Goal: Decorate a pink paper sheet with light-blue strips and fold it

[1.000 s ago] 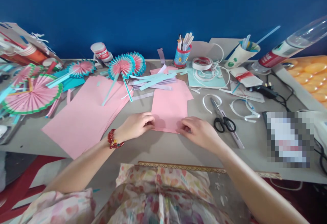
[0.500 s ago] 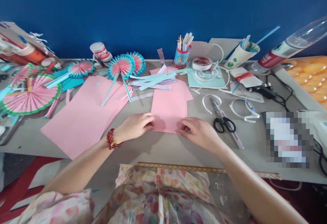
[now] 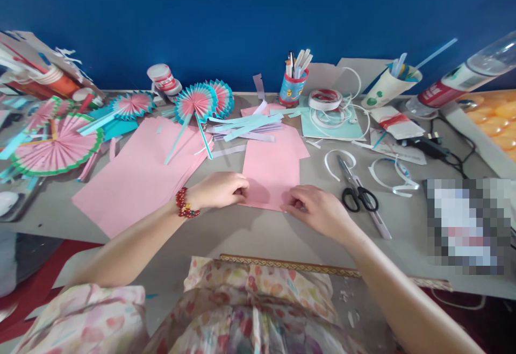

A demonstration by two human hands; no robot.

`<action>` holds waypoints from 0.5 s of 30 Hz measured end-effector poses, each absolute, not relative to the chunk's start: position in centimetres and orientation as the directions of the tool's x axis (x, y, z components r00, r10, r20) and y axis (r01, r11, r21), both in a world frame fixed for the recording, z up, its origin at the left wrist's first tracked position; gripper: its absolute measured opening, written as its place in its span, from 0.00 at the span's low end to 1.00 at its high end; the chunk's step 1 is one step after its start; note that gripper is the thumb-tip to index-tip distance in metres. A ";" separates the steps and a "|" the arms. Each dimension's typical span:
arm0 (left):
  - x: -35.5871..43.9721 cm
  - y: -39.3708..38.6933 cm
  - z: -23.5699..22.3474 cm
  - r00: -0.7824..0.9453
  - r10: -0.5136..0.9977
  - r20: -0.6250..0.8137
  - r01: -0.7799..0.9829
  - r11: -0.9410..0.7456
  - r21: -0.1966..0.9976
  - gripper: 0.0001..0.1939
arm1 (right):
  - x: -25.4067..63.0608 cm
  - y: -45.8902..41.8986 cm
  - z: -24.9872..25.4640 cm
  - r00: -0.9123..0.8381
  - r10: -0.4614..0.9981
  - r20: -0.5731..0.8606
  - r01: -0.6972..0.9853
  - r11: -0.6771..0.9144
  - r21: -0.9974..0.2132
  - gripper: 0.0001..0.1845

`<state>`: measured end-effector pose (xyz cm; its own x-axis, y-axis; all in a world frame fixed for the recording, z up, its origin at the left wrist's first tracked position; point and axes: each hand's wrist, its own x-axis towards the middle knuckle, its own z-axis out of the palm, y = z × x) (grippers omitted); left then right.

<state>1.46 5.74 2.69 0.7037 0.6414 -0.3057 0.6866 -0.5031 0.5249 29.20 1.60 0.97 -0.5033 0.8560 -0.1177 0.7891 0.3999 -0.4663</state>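
A pink sheet of paper (image 3: 271,168) lies on the desk in front of me, with a narrow fold or crease along its near edge. My left hand (image 3: 221,188), a red bead bracelet on its wrist, is closed with curled fingers at the sheet's near left corner. At the near right corner my right hand (image 3: 316,204) pinches the edge between thumb and fingers. Black-handled scissors (image 3: 358,195) lie to the right of my right hand, over a pale utility knife (image 3: 381,225). Left of the sheet is a stack of larger pink paper (image 3: 133,176).
Pleated paper fans (image 3: 196,104) stand behind the stack, beside a jar (image 3: 163,78). Paper strips (image 3: 245,127) lie beyond the sheet, near a pen cup (image 3: 293,87) and a tape roll (image 3: 324,99). A large bottle (image 3: 451,85) leans at the back right.
My view has shifted slightly, so the desk items appear farther right. Both hands stay at the near corners of the pink sheet, their grip little changed.
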 end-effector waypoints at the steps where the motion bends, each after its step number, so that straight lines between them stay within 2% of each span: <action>1: 1.6 5.9 2.8 0.700 0.641 -0.316 0.693 -0.501 0.518 0.03 | 29.3 1.6 0.9 -0.505 0.855 -0.113 0.785 0.402 -0.471 0.09; 6: 2.3 6.8 3.1 0.673 0.624 -0.397 0.733 -0.494 0.468 0.01 | 29.6 1.6 0.6 -0.506 0.855 -0.116 0.778 0.395 -0.489 0.13; 12: 3.4 7.8 4.5 0.629 0.569 -0.530 0.777 -0.488 0.398 0.04 | 30.0 1.9 0.3 -0.517 0.845 -0.136 0.786 0.406 -0.466 0.16; 15: 3.7 7.8 5.1 0.618 0.562 -0.549 0.785 -0.479 0.393 0.05 | 29.9 2.0 0.4 -0.520 0.844 -0.136 0.792 0.415 -0.448 0.18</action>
<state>3.73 7.82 5.07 0.6181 0.5624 -0.5492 0.7850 -0.4786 0.3933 29.92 2.05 0.42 -0.5195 0.8435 -0.1362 0.7916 0.4152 -0.4483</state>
